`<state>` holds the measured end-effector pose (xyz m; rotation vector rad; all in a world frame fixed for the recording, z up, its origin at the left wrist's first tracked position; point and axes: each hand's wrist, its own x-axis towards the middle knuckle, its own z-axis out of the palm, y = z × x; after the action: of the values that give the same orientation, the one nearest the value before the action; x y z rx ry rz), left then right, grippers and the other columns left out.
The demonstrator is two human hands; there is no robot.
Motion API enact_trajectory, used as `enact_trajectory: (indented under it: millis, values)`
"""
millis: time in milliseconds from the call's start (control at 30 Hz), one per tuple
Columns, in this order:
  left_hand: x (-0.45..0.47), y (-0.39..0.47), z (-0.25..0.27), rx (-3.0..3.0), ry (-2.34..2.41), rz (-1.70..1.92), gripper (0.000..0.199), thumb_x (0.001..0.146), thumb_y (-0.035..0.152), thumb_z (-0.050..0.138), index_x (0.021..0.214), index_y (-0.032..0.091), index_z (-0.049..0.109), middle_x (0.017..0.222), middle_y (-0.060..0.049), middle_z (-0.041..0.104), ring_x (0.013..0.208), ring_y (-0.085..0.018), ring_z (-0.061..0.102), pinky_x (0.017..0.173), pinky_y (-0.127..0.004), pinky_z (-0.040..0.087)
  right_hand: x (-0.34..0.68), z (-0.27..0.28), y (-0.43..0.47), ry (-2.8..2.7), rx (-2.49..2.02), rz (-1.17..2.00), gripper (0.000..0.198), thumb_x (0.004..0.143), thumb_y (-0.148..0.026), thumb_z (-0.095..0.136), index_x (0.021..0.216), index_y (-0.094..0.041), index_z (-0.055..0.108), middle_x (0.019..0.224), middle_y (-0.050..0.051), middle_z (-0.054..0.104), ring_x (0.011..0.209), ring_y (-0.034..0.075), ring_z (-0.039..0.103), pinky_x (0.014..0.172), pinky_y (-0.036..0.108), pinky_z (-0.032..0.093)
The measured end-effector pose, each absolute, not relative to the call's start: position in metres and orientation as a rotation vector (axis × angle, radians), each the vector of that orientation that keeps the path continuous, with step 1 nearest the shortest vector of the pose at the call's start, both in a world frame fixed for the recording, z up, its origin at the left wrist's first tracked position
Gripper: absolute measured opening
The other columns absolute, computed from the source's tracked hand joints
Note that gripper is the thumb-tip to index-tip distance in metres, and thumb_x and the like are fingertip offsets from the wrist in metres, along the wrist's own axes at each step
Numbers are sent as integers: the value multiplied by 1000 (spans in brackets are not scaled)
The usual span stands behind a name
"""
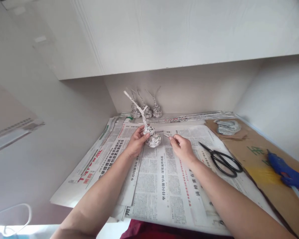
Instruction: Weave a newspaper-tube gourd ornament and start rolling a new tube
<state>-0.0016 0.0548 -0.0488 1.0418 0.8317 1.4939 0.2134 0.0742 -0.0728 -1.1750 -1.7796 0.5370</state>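
My left hand point(139, 139) is closed around the neck of a gourd woven from rolled newspaper strips point(153, 140). A forked, twisted paper stem point(137, 105) rises from its top and leans to the left. Just right of the gourd, my right hand point(181, 146) pinches a short pale paper piece point(166, 135) between thumb and fingers, its tip pointing at the gourd with a small gap. Both hands are above sheets of newspaper point(149, 186).
Several similar woven gourds point(156, 110) stand against the back wall. Long rolled paper sticks point(189, 117) lie along the rear. Black-handled scissors point(224, 162) rest on the right, beside cardboard point(251, 159) bearing a blue glue gun point(286, 169) and a crumpled paper bundle point(227, 127). A cabinet panel point(176, 36) overhangs the workspace.
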Motion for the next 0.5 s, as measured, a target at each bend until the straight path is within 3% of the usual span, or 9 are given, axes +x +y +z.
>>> enact_trajectory:
  millis: [100,200,500]
  values:
    - [-9,62,-47,971,996,1588,64,58,30,87,115,23,58,96,-3,70,89,-17,66,82,-30,49,215,-76,78,-1762,-1180,541,34,90,-42,51,63,-21,48,52,-5,44,48,11,40,53,24,31]
    - [-31,78,-41,856,1258,1659,53,59,32,85,104,21,58,88,-3,69,77,-17,66,72,-31,51,215,-78,79,-1757,-1180,555,29,88,-40,53,67,-21,53,54,-5,48,49,12,43,53,24,33]
    - [-144,165,-7,1122,1611,1772,42,59,26,83,95,17,64,84,-8,69,81,-23,67,73,-36,53,213,-77,78,-1784,-1205,672,31,87,-45,55,67,-21,53,52,-5,46,49,12,41,52,25,33]
